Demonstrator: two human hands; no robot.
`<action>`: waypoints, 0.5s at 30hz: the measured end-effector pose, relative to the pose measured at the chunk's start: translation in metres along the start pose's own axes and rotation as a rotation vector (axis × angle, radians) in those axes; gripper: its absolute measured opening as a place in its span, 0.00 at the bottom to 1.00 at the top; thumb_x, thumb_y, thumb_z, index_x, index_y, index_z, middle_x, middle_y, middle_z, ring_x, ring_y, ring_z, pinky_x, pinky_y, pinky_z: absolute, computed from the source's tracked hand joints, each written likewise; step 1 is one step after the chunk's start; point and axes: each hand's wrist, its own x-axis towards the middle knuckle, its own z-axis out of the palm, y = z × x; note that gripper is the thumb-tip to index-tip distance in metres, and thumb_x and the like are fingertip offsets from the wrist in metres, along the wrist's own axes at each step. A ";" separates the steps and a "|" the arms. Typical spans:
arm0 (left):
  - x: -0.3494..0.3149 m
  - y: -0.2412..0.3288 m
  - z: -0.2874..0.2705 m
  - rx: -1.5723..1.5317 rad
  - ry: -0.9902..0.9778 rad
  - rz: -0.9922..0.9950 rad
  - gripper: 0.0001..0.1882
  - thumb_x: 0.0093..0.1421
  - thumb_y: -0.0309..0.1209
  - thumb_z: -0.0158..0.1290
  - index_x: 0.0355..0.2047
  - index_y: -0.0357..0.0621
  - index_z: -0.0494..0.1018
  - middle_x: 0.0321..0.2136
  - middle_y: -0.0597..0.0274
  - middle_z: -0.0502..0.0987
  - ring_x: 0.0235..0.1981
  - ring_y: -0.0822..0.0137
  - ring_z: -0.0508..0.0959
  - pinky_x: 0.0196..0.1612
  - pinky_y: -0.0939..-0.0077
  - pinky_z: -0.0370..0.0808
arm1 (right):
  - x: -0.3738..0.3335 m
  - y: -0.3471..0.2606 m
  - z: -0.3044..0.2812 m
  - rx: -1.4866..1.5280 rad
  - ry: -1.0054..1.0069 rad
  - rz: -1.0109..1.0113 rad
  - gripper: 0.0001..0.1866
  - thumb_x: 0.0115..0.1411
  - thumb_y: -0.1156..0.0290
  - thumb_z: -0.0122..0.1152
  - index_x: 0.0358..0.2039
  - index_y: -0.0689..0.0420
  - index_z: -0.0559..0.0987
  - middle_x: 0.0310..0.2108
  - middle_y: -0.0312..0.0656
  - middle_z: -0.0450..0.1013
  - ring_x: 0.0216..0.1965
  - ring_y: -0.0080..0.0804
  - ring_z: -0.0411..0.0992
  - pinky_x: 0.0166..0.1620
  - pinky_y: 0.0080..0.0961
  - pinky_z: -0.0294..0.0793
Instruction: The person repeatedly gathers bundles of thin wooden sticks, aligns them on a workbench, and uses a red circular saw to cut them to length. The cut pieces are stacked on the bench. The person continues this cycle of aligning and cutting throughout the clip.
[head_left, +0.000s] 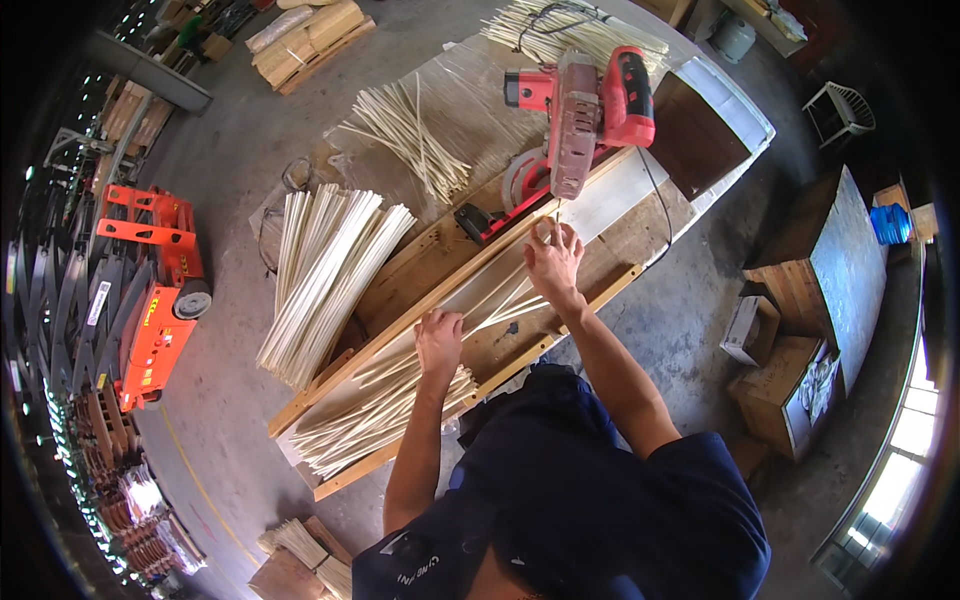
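Along the wooden fence of a long trough-like bench (570,325), thin pale sticks (490,305) run between my two hands. My left hand (438,340) is closed by the fence, its fingers curled over a stick. Farther right, my right hand (555,262) pinches a stick close to the saw; its fingertips partly hide the stick's end. The red miter saw (575,130) stands just beyond that hand, its dusty guard above the bench. A loose pile of similar sticks (385,415) lies in the trough's near left end, below my left hand.
Beyond the fence lie a thick bundle of pale sticks (330,280) and a smaller one (410,140). A black cable (665,205) loops right of the saw. An orange lift machine (155,300) stands at left, cardboard boxes (785,385) at right.
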 end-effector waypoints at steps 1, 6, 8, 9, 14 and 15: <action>0.002 0.000 0.000 -0.007 0.078 0.047 0.04 0.73 0.34 0.66 0.44 0.51 0.87 0.41 0.59 0.85 0.49 0.51 0.85 0.54 0.48 0.78 | 0.001 -0.002 -0.001 -0.017 0.010 0.003 0.29 0.67 0.59 0.74 0.68 0.46 0.83 0.76 0.44 0.68 0.77 0.59 0.62 0.76 0.71 0.60; 0.016 0.010 -0.004 -0.128 -0.042 0.032 0.06 0.76 0.33 0.63 0.48 0.50 0.86 0.42 0.49 0.87 0.41 0.41 0.88 0.46 0.46 0.84 | 0.009 -0.025 -0.004 -0.039 -0.146 0.107 0.35 0.73 0.54 0.69 0.77 0.53 0.76 0.80 0.56 0.65 0.84 0.63 0.54 0.83 0.77 0.46; 0.026 0.017 -0.002 -0.199 -0.031 0.047 0.07 0.76 0.31 0.63 0.51 0.49 0.87 0.42 0.48 0.87 0.40 0.40 0.88 0.45 0.48 0.86 | 0.011 -0.027 -0.004 -0.067 -0.132 0.123 0.36 0.73 0.55 0.69 0.76 0.57 0.76 0.80 0.59 0.64 0.85 0.64 0.53 0.83 0.78 0.44; 0.029 0.017 -0.003 -0.229 -0.039 0.030 0.08 0.76 0.30 0.63 0.51 0.45 0.88 0.43 0.47 0.87 0.39 0.43 0.89 0.44 0.52 0.86 | 0.010 -0.030 -0.004 -0.012 -0.139 0.127 0.35 0.73 0.56 0.69 0.75 0.59 0.76 0.81 0.61 0.63 0.85 0.66 0.52 0.83 0.77 0.43; 0.027 0.019 0.004 -0.442 -0.196 -0.167 0.12 0.76 0.30 0.66 0.53 0.35 0.89 0.39 0.50 0.90 0.37 0.61 0.87 0.46 0.66 0.82 | 0.005 -0.017 0.000 0.051 -0.026 0.141 0.26 0.70 0.59 0.71 0.65 0.55 0.87 0.80 0.58 0.64 0.84 0.66 0.54 0.82 0.76 0.48; 0.028 0.018 0.006 -0.470 -0.202 -0.187 0.12 0.76 0.31 0.66 0.53 0.35 0.89 0.39 0.52 0.90 0.36 0.64 0.86 0.45 0.67 0.82 | 0.005 -0.016 0.000 0.061 -0.022 0.149 0.25 0.70 0.59 0.71 0.64 0.53 0.87 0.80 0.58 0.64 0.83 0.66 0.55 0.82 0.76 0.50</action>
